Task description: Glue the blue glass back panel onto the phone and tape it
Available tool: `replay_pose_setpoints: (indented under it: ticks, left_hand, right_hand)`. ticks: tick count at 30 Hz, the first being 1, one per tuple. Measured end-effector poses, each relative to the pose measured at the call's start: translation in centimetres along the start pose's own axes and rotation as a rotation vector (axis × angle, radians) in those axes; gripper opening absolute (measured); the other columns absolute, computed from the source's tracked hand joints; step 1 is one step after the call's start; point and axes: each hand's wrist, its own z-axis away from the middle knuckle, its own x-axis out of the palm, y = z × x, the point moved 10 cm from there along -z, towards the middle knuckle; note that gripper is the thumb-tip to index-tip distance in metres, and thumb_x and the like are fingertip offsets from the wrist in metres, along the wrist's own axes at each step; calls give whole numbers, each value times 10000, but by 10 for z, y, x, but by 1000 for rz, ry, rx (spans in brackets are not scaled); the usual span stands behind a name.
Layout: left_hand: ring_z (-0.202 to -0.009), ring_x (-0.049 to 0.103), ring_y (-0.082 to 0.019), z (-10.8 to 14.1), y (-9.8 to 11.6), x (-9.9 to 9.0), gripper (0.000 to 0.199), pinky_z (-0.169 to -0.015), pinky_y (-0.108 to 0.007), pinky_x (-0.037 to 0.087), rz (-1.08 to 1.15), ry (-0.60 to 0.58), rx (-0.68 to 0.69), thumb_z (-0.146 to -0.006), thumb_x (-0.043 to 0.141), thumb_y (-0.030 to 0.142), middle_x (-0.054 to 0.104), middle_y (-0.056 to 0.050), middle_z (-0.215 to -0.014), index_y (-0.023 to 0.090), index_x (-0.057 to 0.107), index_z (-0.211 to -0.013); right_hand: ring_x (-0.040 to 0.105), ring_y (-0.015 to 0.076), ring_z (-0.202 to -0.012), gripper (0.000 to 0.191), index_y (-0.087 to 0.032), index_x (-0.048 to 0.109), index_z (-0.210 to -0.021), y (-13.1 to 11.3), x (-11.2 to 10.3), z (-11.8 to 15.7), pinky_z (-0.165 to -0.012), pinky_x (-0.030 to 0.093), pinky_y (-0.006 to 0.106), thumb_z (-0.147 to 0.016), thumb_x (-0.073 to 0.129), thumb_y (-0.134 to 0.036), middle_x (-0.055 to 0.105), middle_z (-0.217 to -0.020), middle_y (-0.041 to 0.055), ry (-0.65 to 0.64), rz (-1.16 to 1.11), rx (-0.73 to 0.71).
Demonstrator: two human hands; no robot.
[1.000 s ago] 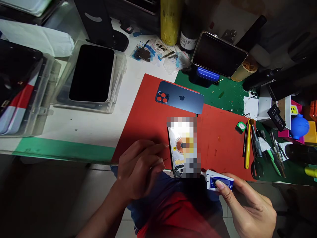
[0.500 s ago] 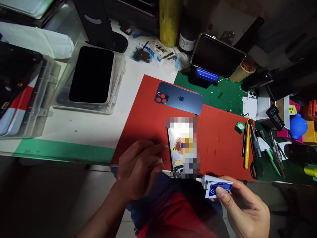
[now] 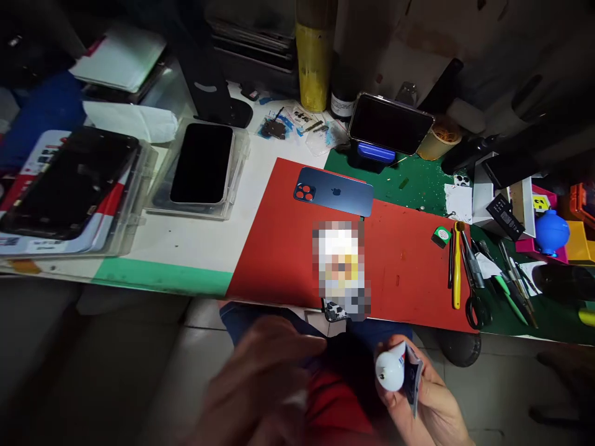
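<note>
A tube (image 3: 390,370) is gripped in the right hand (image 3: 432,396), its tip (image 3: 382,376) turned toward the camera, perhaps for inspection; the left hand (image 3: 267,378) is too blurred for its grip to be told. A phone (image 3: 337,310) is laid at a red mat's (image 3: 409,260) near edge, seemingly for easy reach.

Showing white on the tube (image 3: 389,370), dark blue on its flattened side. Gleaming slate blue on the back panel (image 3: 349,197), letting red through its lens holes. Spreading plain red over the front mat (image 3: 409,266), deep green over the other mat (image 3: 381,178). Running yellow along the brush (image 3: 457,272).
</note>
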Motion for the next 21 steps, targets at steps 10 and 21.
replay_pose_setpoints:
  ticks: [10,21]
  left_hand:
    - [-1617,387,-267,48,18,64,279,-1262,-410,451,230,-24,-137,-1110,562,405,393,-3,-1751,275,762,-966]
    - [-1428,615,-276,69,11,56,255,-1116,-425,599,245,72,-168,-1086,623,415,673,-69,-1460,255,769,-951]
  right_hand:
    - [652,100,-765,327,-208,822,-1002,60,77,-19,-719,503,201,-774,1013,-345,747,-859,3,-324,-265,252]
    - [557,146,-715,474,-166,797,-1040,73,68,-26,-623,473,249,-813,927,-562,654,-844,27,-290,81,123]
